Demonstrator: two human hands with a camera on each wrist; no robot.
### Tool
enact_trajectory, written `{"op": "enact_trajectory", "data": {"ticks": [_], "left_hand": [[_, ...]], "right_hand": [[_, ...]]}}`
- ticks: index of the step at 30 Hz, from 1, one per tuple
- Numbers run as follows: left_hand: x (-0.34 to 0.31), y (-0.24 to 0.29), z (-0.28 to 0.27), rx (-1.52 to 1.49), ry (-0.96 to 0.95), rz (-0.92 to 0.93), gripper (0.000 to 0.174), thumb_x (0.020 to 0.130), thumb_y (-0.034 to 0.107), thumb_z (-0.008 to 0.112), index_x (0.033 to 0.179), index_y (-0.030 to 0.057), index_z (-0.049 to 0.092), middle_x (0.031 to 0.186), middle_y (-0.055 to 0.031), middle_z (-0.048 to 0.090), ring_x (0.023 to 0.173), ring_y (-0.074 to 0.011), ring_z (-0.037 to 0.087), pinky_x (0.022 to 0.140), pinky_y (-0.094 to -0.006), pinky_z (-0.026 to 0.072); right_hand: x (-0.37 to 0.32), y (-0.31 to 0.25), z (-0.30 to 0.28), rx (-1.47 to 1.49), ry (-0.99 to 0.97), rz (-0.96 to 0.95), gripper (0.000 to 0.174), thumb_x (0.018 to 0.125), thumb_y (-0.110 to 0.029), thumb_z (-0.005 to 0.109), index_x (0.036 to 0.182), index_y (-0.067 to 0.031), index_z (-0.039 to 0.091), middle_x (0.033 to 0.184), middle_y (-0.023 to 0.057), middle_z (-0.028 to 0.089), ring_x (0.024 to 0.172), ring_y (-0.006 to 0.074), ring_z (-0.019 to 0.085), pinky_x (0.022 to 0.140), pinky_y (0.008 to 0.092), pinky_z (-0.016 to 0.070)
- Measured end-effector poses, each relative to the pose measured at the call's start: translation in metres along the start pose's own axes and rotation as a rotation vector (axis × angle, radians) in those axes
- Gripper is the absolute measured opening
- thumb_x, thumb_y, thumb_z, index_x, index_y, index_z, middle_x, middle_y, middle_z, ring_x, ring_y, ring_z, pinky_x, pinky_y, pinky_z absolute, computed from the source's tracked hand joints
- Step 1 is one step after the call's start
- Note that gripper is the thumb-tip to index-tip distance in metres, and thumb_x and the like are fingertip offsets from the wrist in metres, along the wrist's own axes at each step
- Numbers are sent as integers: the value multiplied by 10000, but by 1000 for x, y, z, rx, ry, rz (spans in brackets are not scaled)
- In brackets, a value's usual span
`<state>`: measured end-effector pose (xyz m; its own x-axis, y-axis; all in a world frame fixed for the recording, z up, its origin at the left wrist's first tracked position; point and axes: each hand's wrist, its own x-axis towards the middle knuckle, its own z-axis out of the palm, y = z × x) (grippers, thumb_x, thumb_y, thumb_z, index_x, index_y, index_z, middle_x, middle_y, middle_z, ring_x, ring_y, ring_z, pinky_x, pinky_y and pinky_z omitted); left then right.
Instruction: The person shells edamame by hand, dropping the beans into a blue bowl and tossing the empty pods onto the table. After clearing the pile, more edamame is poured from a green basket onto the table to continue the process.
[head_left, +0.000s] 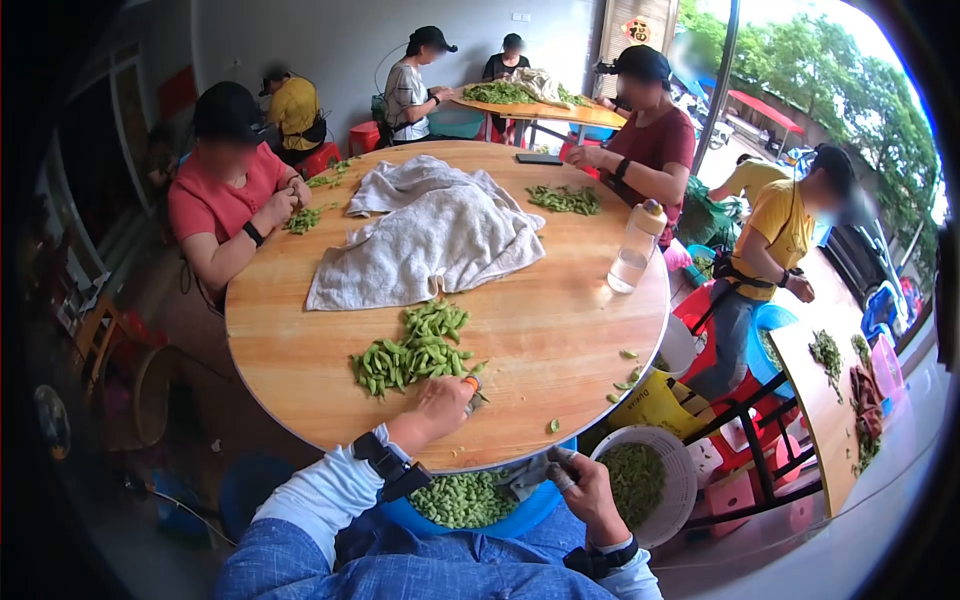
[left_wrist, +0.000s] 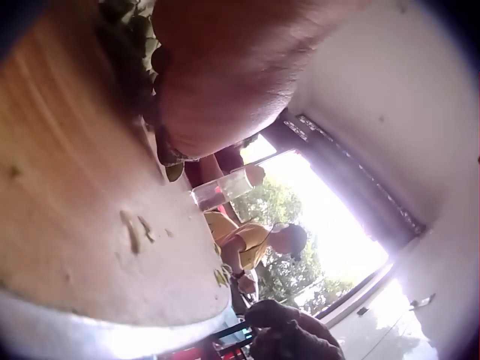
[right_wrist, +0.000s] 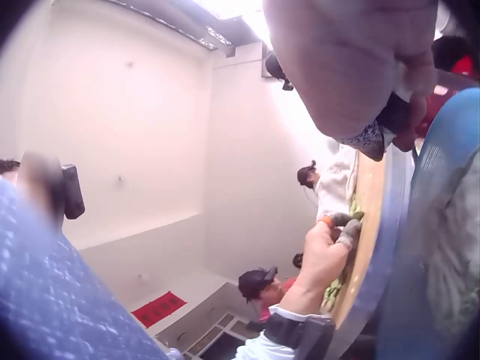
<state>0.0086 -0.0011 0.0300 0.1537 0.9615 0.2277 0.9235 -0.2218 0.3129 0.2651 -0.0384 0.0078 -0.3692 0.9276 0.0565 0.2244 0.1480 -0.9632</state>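
Observation:
My left hand [head_left: 438, 408] reaches onto the round wooden table [head_left: 560, 400], at the near right edge of a heap of green edamame pods [head_left: 410, 350]. Its fingers bend down to the tabletop; grey finger covers [right_wrist: 349, 234] and an orange band [right_wrist: 327, 221] show on them. Green lies right at the fingertips, but I cannot tell whether they pinch a pod. My right hand [head_left: 592, 492] hovers over the right rim of a blue basin [head_left: 545, 512] of shelled beans [head_left: 460, 500]. Its fingers are loosely curled, with grey covers on the tips and nothing visible between them.
A white towel [head_left: 430, 240] covers the table's middle. Right of it stands a water bottle [head_left: 637, 247]. Loose pods [head_left: 625, 380] lie near the right edge. A white basket [head_left: 648, 480] of pods is beside my right hand. Other people sit around the tables.

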Motion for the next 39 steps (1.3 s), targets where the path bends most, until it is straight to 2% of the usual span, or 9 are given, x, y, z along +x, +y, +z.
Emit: {"op": "enact_trajectory", "data": {"ticks": [3, 6, 11, 18, 22, 25, 32, 35, 39], "left_hand": [[-21, 0, -1, -479, 47, -214, 192, 708, 111, 621, 861, 5, 573, 717, -95, 588, 665, -141, 565, 598, -242, 447], [-37, 2, -1, -865, 173, -200, 164, 709, 49, 618, 852, -14, 567, 724, -38, 572, 662, -82, 518, 599, -217, 438], [-53, 0, 11, -1062, 229, -291, 187, 716, -3, 582, 885, -7, 501, 765, -7, 521, 709, -69, 479, 655, -208, 416], [-67, 13, -9, -858, 20, -145, 208, 704, 21, 586, 880, 11, 475, 721, -4, 438, 597, -52, 387, 518, -190, 355], [-67, 14, -7, -852, -75, -128, 210, 718, 58, 596, 898, -2, 507, 769, -28, 472, 642, -71, 453, 560, -210, 397], [-68, 18, -2, -1086, 30, -146, 171, 765, 100, 573, 861, -15, 489, 689, -66, 542, 635, -99, 502, 559, -261, 413], [-68, 13, -18, -1181, -474, -246, 217, 812, 178, 542, 923, -7, 527, 698, -39, 558, 637, -93, 497, 587, -251, 407], [-71, 10, -10, -1405, -491, -292, 192, 803, 157, 544, 914, 0, 542, 690, -27, 554, 632, -90, 493, 588, -249, 409], [-76, 23, -20, -1223, -204, -164, 168, 786, 117, 530, 913, 9, 556, 649, -29, 556, 606, -96, 498, 568, -264, 414]], "right_hand": [[20, -15, 15, 135, -100, 5, 277, 773, -58, 554, 1026, 48, 523, 864, 85, 599, 787, 110, 545, 699, 234, 438], [35, -30, 36, 176, -173, 18, 305, 779, -60, 549, 1061, 44, 500, 849, 70, 591, 784, 104, 534, 691, 226, 432], [48, -34, 67, 190, -286, 25, 348, 805, -79, 533, 1114, 54, 445, 770, 10, 541, 713, 65, 489, 655, 201, 408], [61, -40, 61, 552, -437, 256, 382, 812, -110, 518, 1163, -3, 414, 805, -26, 536, 680, 28, 474, 579, 163, 368], [62, -42, 62, 622, -418, 337, 236, 801, -135, 542, 1023, -54, 547, 765, -45, 567, 614, 7, 453, 523, 155, 333], [58, -39, 60, 637, -385, 277, 189, 799, -113, 544, 976, -53, 567, 803, -18, 592, 655, 21, 487, 562, 161, 366], [50, -44, 63, 642, -351, 97, 261, 781, -131, 565, 1009, -5, 548, 871, 46, 600, 728, 80, 533, 639, 197, 410], [47, -49, 56, 619, -398, 110, 251, 812, -79, 527, 1042, 22, 513, 909, 37, 579, 816, 91, 530, 719, 207, 419], [43, -60, 51, 455, -350, 184, 258, 820, -115, 528, 1035, 27, 514, 865, -1, 566, 794, 62, 501, 697, 190, 399]]}}
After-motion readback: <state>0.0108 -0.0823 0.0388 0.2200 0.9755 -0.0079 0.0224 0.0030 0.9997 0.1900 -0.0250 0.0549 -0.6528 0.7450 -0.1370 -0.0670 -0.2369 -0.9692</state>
